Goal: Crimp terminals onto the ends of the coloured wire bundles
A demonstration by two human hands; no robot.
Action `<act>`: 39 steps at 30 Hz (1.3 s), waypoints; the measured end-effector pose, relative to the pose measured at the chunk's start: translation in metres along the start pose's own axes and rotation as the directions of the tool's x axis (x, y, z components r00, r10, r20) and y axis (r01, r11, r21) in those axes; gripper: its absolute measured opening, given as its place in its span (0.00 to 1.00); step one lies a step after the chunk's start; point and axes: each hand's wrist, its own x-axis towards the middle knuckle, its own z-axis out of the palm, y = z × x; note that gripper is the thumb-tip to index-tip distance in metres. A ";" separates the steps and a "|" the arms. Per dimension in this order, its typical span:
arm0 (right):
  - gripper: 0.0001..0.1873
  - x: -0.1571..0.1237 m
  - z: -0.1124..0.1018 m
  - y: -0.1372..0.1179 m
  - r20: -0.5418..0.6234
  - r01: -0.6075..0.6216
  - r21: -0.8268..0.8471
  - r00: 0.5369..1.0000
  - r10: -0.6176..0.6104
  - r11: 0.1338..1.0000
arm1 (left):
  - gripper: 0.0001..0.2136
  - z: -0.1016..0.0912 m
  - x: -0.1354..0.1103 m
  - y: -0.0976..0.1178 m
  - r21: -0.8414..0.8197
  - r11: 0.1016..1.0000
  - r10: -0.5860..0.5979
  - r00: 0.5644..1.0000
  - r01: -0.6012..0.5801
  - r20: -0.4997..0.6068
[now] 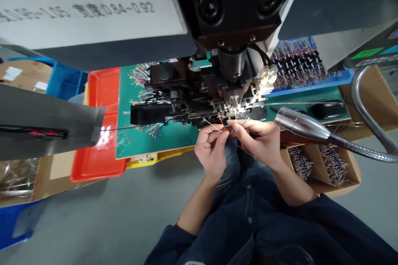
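Note:
My left hand (213,149) pinches thin wires just in front of the crimping machine (230,62). A white wire (212,124) and an orange wire (222,121) stick out from between its fingertips toward the machine. Close beside it, my right hand (259,138) is closed on the same small bunch, with thumb and forefinger together. A dark red wire (242,148) hangs below the right fingers. The lit working point of the machine lies right beyond my fingertips. Where the wires join is hidden by my fingers.
A metal gooseneck lamp (301,123) reaches in from the right. Wire bundles lie on the green table (149,140) and in a blue tray (336,78). Red trays (99,165) stand left. A cardboard box (342,186) with wire bundles sits below right.

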 end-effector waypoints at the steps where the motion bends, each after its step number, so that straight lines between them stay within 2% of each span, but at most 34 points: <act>1: 0.13 0.001 0.000 0.000 0.004 -0.032 0.019 0.999 0.032 0.999 | 0.09 0.000 0.001 -0.001 -0.011 1.000 0.010 1.000 -0.010 0.005; 7: 0.19 0.008 0.003 0.006 0.109 -0.235 0.228 0.971 0.215 0.945 | 0.08 0.005 0.005 0.005 -0.044 0.994 0.098 0.995 -0.096 0.034; 10: 0.19 0.011 0.005 0.013 0.142 -0.280 0.320 0.959 0.246 0.905 | 0.08 0.006 0.007 0.008 -0.044 0.995 0.095 0.994 -0.093 0.055; 14: 0.21 0.012 0.008 0.016 0.147 -0.309 0.351 0.950 0.274 0.884 | 0.09 0.005 0.008 0.008 -0.022 0.995 0.093 0.995 -0.093 0.042; 20: 0.24 0.013 0.011 0.016 0.132 -0.317 0.338 0.948 0.288 0.886 | 0.10 0.004 0.010 0.007 -0.024 0.997 0.068 0.997 -0.068 0.034; 26: 0.22 0.014 0.012 0.016 0.123 -0.293 0.369 0.956 0.266 0.882 | 0.11 0.006 0.011 0.008 -0.032 0.997 0.067 0.997 -0.067 0.022; 33: 0.18 0.015 0.005 0.003 0.123 -0.225 0.196 0.971 0.204 0.954 | 0.09 0.007 0.012 0.016 0.060 0.992 0.105 0.992 -0.110 0.076; 39: 0.15 0.014 0.004 0.003 0.098 -0.202 0.194 0.978 0.185 0.960 | 0.10 0.006 0.013 0.018 0.098 0.993 0.057 0.991 -0.069 0.121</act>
